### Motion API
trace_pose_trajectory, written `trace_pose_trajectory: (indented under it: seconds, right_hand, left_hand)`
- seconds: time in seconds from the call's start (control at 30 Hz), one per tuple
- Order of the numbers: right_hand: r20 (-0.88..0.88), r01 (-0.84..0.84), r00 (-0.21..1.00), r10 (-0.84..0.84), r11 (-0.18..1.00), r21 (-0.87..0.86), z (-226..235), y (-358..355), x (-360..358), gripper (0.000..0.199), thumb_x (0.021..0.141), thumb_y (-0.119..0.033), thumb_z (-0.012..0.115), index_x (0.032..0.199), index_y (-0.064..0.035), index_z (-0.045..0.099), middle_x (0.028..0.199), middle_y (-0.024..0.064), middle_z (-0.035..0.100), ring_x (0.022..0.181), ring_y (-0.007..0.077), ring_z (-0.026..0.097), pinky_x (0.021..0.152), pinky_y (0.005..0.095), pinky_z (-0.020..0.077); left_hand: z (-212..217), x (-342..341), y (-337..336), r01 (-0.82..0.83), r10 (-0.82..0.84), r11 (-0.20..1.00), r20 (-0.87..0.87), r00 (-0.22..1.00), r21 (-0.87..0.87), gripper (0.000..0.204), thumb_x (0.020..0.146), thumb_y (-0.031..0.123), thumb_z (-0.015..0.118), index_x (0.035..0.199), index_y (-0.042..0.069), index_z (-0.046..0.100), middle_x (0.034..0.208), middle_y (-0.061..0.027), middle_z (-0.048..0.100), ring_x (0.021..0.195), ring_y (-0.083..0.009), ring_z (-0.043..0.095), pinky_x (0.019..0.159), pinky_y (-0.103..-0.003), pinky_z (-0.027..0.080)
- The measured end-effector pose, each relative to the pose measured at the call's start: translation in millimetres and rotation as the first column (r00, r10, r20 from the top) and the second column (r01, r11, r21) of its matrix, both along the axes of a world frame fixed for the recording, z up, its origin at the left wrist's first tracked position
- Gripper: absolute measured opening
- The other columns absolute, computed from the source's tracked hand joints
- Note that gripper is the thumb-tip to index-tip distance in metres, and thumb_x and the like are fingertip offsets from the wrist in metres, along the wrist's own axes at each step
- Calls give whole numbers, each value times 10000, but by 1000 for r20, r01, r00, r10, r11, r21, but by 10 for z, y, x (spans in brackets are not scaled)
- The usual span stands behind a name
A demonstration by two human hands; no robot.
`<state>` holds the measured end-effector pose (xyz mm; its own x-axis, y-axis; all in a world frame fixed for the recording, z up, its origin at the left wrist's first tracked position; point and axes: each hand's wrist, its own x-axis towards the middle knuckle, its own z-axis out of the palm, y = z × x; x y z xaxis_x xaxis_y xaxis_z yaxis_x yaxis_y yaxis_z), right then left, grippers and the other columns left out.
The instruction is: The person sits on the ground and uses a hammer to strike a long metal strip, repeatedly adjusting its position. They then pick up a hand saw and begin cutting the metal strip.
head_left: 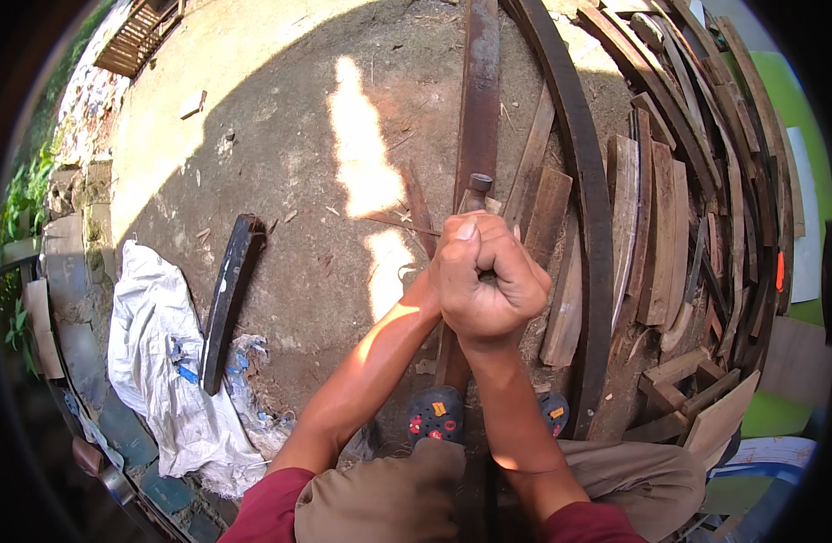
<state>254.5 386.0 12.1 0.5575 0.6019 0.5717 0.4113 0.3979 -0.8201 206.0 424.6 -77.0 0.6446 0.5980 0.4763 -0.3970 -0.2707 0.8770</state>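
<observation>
Both my hands are closed together in front of me, above a long brown wooden beam (pixel 479 81) that runs away from between my feet. A hammer (pixel 479 184) shows only its round dark metal head, just past my knuckles; its handle is hidden by my fingers. My left hand (pixel 459 246) is wrapped on the far left side, thumb on top. Pressed against it, my right hand (pixel 502 294) makes a fist nearer to me. Beneath the hands, where the hammer meets the beam cannot be seen.
A dark curved beam (pixel 583 181) lies just right of my hands, with stacked wooden planks (pixel 660 235) beyond. On the left are a white sack (pixel 153 353) and a short black beam (pixel 230 303). A wooden frame (pixel 692 394) sits at lower right. My clogs (pixel 436 414) flank the beam.
</observation>
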Motion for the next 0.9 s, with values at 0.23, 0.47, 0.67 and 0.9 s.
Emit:
trace_pose_trajectory:
  seconds: [0.23, 0.47, 0.67, 0.9]
  right_hand:
    - [18, -21, 1000, 20, 999, 35, 53, -70, -32, 229, 908, -75, 693, 738, -31, 547, 725, 74, 625, 689, 193, 604, 670, 326, 511]
    - [180, 304, 940, -291, 951, -54, -143, -857, -189, 611, 884, -528, 708, 1171, -54, 449, 1211, 157, 477, 1144, 282, 502, 1026, 470, 432]
    - [-92, 273, 957, -276, 961, -42, 349, 1106, 365, 622, 899, -552, 742, 1119, -1, 556, 1080, 160, 586, 1035, 272, 594, 906, 410, 492]
    - [30, 146, 989, -147, 989, 37, -10, 768, 788, 464, 1021, -399, 598, 1218, 13, 514, 1202, 135, 550, 1112, 241, 552, 973, 398, 439]
  left_hand:
    - [375, -58, 108, -208, 237, 965, -193, 952, 157, 272, 841, 223, 701, 696, 65, 534, 683, -79, 584, 661, -271, 616, 621, -406, 475]
    - [328, 94, -33, -435, 491, 863, -226, 841, 258, 270, 775, 129, 750, 645, 59, 524, 619, -119, 570, 583, -330, 599, 559, -402, 475]
    - [553, 455, 543, -309, 360, 904, -137, 923, 297, 252, 841, 105, 729, 661, 64, 558, 591, -75, 529, 532, -199, 548, 548, -362, 464]
    - [531, 258, 1520, -705, 618, 687, -370, 694, -176, 275, 895, 145, 720, 688, 74, 553, 592, 33, 509, 533, -100, 496, 529, -299, 436]
